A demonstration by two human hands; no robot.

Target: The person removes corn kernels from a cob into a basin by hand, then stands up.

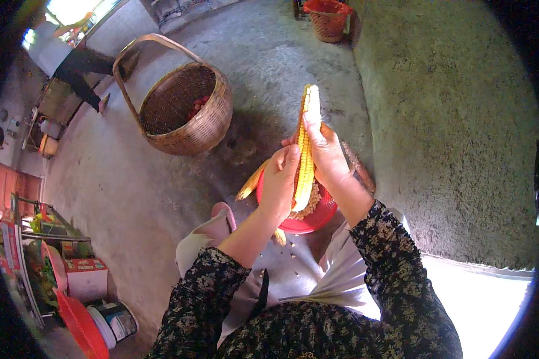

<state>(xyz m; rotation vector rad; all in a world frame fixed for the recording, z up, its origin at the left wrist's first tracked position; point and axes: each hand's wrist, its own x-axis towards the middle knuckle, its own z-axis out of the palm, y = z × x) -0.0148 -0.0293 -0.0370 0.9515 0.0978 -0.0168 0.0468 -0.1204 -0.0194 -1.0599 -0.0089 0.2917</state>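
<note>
Both my hands grip one ear of yellow corn [306,172], which stands nearly upright in the picture. Around its middle, from the left side, is my left hand [280,177]. My right hand [325,150] holds it higher up on the right, the thumb lying along a pale strip near the top that looks stripped of kernels. Below the ear sits a red plastic basket [328,215] with loose corn kernels [312,204] in it. Another corn ear [253,181] lies at the basket's left, and part of one [279,237] shows at its front.
A large wicker basket [211,119] with a tall handle stands ahead left, reddish things inside. A rough wall [440,134] rises on my right. A person [78,67] stands far left. Boxes [87,278] and a bucket [119,321] line the near left. Stray kernels [293,256] dot the floor.
</note>
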